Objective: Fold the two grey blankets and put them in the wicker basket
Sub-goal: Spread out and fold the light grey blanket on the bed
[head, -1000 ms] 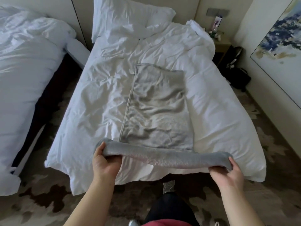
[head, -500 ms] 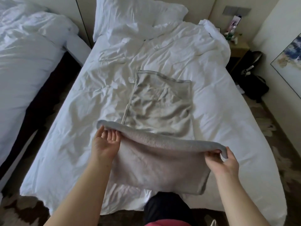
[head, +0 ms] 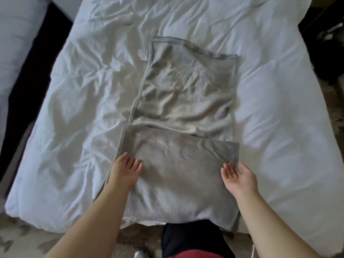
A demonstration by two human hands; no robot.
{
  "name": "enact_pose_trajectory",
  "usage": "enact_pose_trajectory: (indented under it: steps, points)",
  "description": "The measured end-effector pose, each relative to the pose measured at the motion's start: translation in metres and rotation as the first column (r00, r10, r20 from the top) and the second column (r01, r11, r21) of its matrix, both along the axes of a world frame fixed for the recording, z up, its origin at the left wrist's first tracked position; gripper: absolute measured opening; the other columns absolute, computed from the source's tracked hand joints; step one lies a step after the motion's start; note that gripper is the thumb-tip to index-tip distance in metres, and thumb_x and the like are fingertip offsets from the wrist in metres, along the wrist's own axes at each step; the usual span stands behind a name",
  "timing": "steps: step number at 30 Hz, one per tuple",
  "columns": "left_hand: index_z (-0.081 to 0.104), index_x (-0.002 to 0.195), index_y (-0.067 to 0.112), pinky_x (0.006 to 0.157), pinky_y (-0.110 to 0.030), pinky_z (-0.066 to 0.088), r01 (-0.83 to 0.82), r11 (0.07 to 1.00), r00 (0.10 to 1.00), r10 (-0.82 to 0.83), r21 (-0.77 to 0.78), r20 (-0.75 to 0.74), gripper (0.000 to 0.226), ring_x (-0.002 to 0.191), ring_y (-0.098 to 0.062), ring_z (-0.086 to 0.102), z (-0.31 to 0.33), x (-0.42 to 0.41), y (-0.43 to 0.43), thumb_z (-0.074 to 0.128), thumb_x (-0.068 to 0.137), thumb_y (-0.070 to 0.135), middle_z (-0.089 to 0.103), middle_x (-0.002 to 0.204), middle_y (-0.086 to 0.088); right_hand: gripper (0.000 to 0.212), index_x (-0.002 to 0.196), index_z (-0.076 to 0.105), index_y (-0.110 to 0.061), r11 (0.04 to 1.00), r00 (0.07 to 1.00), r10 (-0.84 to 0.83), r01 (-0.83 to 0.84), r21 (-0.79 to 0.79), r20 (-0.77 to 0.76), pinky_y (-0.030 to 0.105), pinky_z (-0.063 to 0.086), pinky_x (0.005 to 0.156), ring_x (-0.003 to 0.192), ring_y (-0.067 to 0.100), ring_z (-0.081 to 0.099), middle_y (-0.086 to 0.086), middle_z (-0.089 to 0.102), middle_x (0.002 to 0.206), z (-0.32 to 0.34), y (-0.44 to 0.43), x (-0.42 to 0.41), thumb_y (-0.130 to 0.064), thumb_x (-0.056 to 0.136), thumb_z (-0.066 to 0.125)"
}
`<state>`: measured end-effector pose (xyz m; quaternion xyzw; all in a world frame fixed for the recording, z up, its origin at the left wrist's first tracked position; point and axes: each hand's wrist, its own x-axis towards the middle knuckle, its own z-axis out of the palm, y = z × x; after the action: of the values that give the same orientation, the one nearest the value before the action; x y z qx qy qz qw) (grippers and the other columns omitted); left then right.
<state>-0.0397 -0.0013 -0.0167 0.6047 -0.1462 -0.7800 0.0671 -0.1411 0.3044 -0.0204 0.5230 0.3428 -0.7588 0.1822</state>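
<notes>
Right, down at the foot of the bed the person stands close in, dark trousers (head: 191, 237) against the mattress edge, a strip of red top (head: 195, 255) just showing, patterned carpet (head: 28, 239) underfoot. Both bare forearms reach forward over the bedding. The left hand (head: 126, 171) lies on the left edge of the grey blanket (head: 178, 179), fingers straight and loosely together, gripping nothing. The right hand (head: 239, 176) sits at the blanket's right edge, fingers straight and relaxed as well, with nothing pinched; whether it actually touches the cloth I cannot tell.

The blanket itself lies flat on the white duvet (head: 74, 127), roughly in the middle of the bed. Its near part is a doubled layer, smooth and darker, whose top edge runs across just beyond the fingertips. Past that edge the rest stretches away toward the head of the bed, paler and well creased, with a stitched hem along its left side and far end. A small white label (head: 143, 54) pokes out at the far left corner.

Off to the left, across a dark gap, there's a second bed (head: 16, 43) in white. On the far right, some dark things too blurred to make out.
</notes>
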Motion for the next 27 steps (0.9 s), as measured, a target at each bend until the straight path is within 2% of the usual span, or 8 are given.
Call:
enact_pose_trajectory:
  steps: [11, 13, 15, 16, 18, 22, 24, 27]
  points:
    - [0.035, 0.144, 0.010, 0.107, -0.041, 0.035, 0.080, 0.994, 0.996, -0.076, -0.074, 0.054, 0.048, 0.136, -0.027, 0.038, 0.005, 0.088, -0.006, 0.045, 0.098, 0.016, 0.035, 0.150, -0.008, 0.034, 0.129, 0.047, -0.007, 0.997, 0.999, -0.013, 0.015, 0.073, -0.036, 0.035, 0.044, 0.094, 0.111, 0.023, 0.053, 0.009, 0.054, 0.120, 0.009, 0.026, 0.084, -0.020, 0.098, 0.047]
    - [0.041, 0.141, 0.011, 0.096, -0.033, 0.044, 0.135, 0.987, 0.984, -0.123, -0.089, 0.131, 0.045, 0.119, -0.020, 0.051, 0.007, 0.113, -0.001, 0.047, 0.097, 0.016, 0.048, 0.138, -0.003, 0.024, 0.119, 0.050, -0.006, 0.993, 0.999, 0.032, -0.032, 0.111, 0.007, 0.033, 0.044, 0.092, 0.110, 0.023, 0.052, 0.008, 0.056, 0.108, 0.002, 0.035, 0.115, -0.018, 0.098, 0.048]
    - [0.046, 0.138, 0.012, 0.068, -0.024, 0.049, 0.189, 0.979, 0.952, -0.165, -0.070, 0.259, 0.043, 0.088, -0.015, 0.056, 0.008, 0.134, 0.008, 0.050, 0.094, 0.015, 0.059, 0.109, 0.000, 0.019, 0.111, 0.052, -0.003, 0.985, 0.988, 0.098, -0.114, 0.131, 0.121, 0.030, 0.046, 0.087, 0.098, 0.022, 0.055, 0.008, 0.054, 0.096, -0.010, 0.044, 0.146, -0.016, 0.098, 0.049]
    - [0.047, 0.136, 0.013, 0.065, -0.024, 0.049, 0.200, 0.978, 0.927, -0.171, -0.056, 0.334, 0.044, 0.091, -0.018, 0.057, 0.008, 0.144, 0.013, 0.053, 0.093, 0.015, 0.059, 0.112, -0.003, 0.016, 0.104, 0.053, -0.002, 0.981, 0.974, 0.126, -0.151, 0.125, 0.187, 0.028, 0.049, 0.080, 0.088, 0.021, 0.055, 0.009, 0.052, 0.093, -0.016, 0.047, 0.161, -0.016, 0.097, 0.050]
    - [0.042, 0.139, 0.018, 0.088, -0.034, 0.047, 0.212, 0.977, 0.892, -0.182, -0.028, 0.414, 0.049, 0.124, -0.026, 0.047, 0.001, 0.161, 0.021, 0.058, 0.093, 0.020, 0.043, 0.143, -0.007, 0.015, 0.097, 0.052, -0.002, 0.974, 0.940, 0.165, -0.203, 0.099, 0.298, 0.029, 0.054, 0.072, 0.081, 0.021, 0.052, 0.011, 0.048, 0.093, -0.029, 0.049, 0.185, -0.017, 0.095, 0.054]
    - [0.040, 0.141, 0.014, 0.111, -0.042, 0.032, 0.167, 0.986, 0.958, -0.166, 0.014, 0.234, 0.060, 0.132, -0.023, 0.043, -0.022, 0.167, 0.025, 0.063, 0.089, 0.034, 0.045, 0.143, -0.007, 0.030, 0.111, 0.049, -0.003, 0.989, 0.954, 0.123, -0.140, 0.043, 0.274, 0.041, 0.039, 0.104, 0.108, 0.028, 0.047, 0.017, 0.047, 0.115, -0.050, 0.040, 0.192, -0.021, 0.090, 0.062]
    - [0.047, 0.135, 0.009, 0.103, -0.038, 0.041, 0.110, 0.994, 0.977, -0.108, 0.000, 0.182, 0.057, 0.122, -0.022, 0.052, -0.022, 0.155, 0.024, 0.066, 0.087, 0.033, 0.055, 0.132, -0.008, 0.030, 0.113, 0.053, -0.006, 0.999, 0.979, 0.052, -0.051, -0.010, 0.195, 0.043, 0.037, 0.105, 0.111, 0.026, 0.049, 0.014, 0.052, 0.114, -0.048, 0.032, 0.180, -0.023, 0.090, 0.062]
    - [0.061, 0.105, 0.008, 0.074, -0.035, 0.051, 0.054, 0.999, 0.988, -0.054, 0.005, 0.142, 0.033, 0.092, -0.021, 0.063, -0.008, 0.131, 0.022, 0.070, 0.081, 0.028, 0.068, 0.101, -0.006, 0.035, 0.117, 0.057, -0.010, 0.998, 0.990, -0.050, 0.055, -0.035, 0.132, 0.043, 0.044, 0.094, 0.104, 0.027, 0.057, 0.014, 0.060, 0.109, -0.028, 0.019, 0.153, -0.026, 0.087, 0.064]
